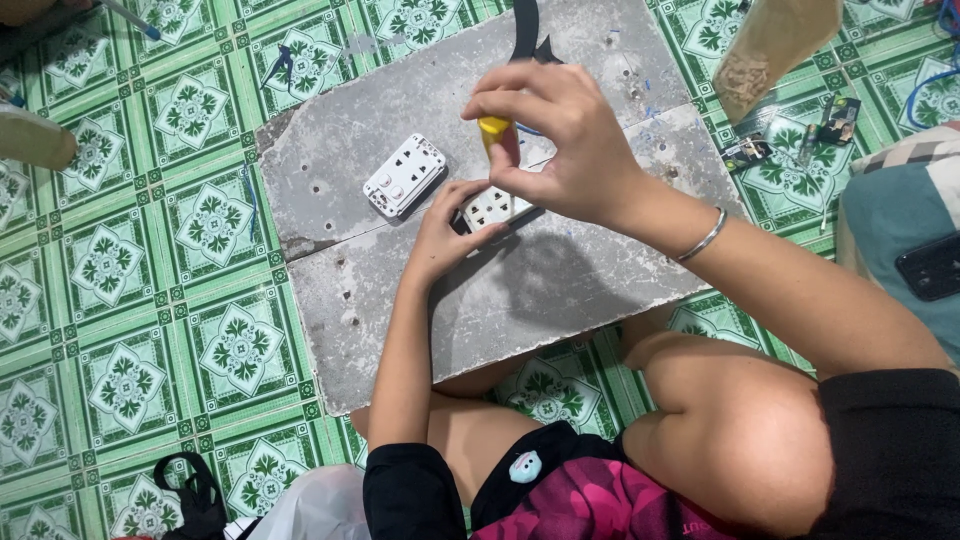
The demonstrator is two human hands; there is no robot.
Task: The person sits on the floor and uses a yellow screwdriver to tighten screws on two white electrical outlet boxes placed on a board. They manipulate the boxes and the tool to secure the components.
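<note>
My right hand [565, 135] grips a yellow-handled screwdriver [493, 128] upright, its tip hidden behind the fingers, over a white socket plate [490, 208]. My left hand [443, 232] steadies that socket plate from its near left side, fingers on its edge. The plate lies on a grey, scuffed board [380, 290] with several drill holes. A second white switch-and-socket plate [404, 175] lies apart to the left on the same board.
The board rests on a green patterned tile floor [150, 300]. A clear bag of small parts [760, 50] hangs at the top right above small electrical pieces [838, 118]. A dark phone [930, 265] lies on cloth at right. A black strap [190, 490] lies at bottom left.
</note>
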